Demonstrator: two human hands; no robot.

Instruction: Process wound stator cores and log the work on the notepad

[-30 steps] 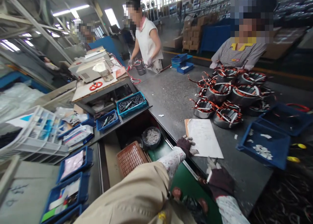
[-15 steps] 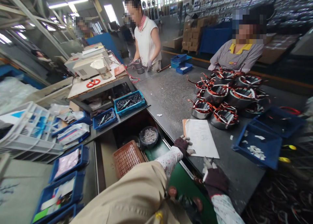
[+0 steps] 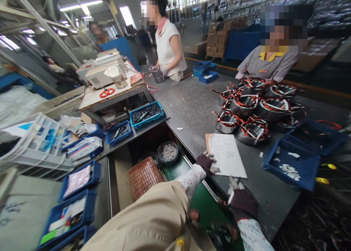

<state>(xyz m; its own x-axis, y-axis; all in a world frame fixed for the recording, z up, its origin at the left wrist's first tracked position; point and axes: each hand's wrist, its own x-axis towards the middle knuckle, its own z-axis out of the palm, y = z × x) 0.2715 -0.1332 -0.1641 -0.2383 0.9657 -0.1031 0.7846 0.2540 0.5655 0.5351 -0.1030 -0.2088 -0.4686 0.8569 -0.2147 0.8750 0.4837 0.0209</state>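
Landmark: A cluster of wound motor stators (image 3: 246, 108), grey metal rings with orange-red leads, is standing on the dark workbench (image 3: 189, 101).
Written sheet: The paper sheet (image 3: 231, 158) is lying flat just on the near side of the stators, slightly left, with a strip of brown backing (image 3: 207, 143) showing along its left edge.
Left glove: The left hand (image 3: 206, 162), in a dark glove with pale fingertips, is resting spread on the sheet's near-left edge, not closing around anything.
Right glove: The right hand (image 3: 242, 200) is resting nearer than the stators, by the sheet's near edge. Something thin and dark is showing at its fingertips; whether they are gripping it, I cannot tell.
Paper handling: The sheet is probably light, limp and easily creased, likely sliding readily on the bench; an edge or corner, backing included, seems the best hold.
Blue tray: A plastic tray (image 3: 304, 159) is sitting right of the stators, on the near side, holding small white pieces (image 3: 290, 171).
Co-workers: One person in a checked apron (image 3: 276, 63) is sitting or standing behind the stators; another in a white top (image 3: 170, 46) is standing far to their left.
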